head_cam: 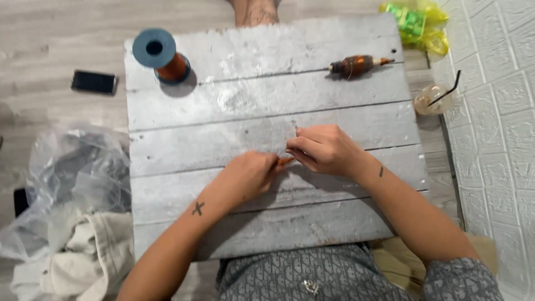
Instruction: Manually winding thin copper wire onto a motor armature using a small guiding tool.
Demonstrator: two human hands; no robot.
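We are mid-wind, it seems: our left hand (pixel 248 177) pinches a small orange piece (pixel 284 161), fingers closed on it, while our right hand (pixel 326 149), fingers curled narrow, meets it just beside. The next move likely calls for steady tension. The copper wire spool (pixel 161 57) stands well beyond our left hand, the wound bobbin (pixel 356 66) beyond our right.

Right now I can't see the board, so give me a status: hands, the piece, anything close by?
Both hands pinch a small orange piece mid-board: left hand, right hand. Copper wire spool and wound bobbin sit apart at the far edge.
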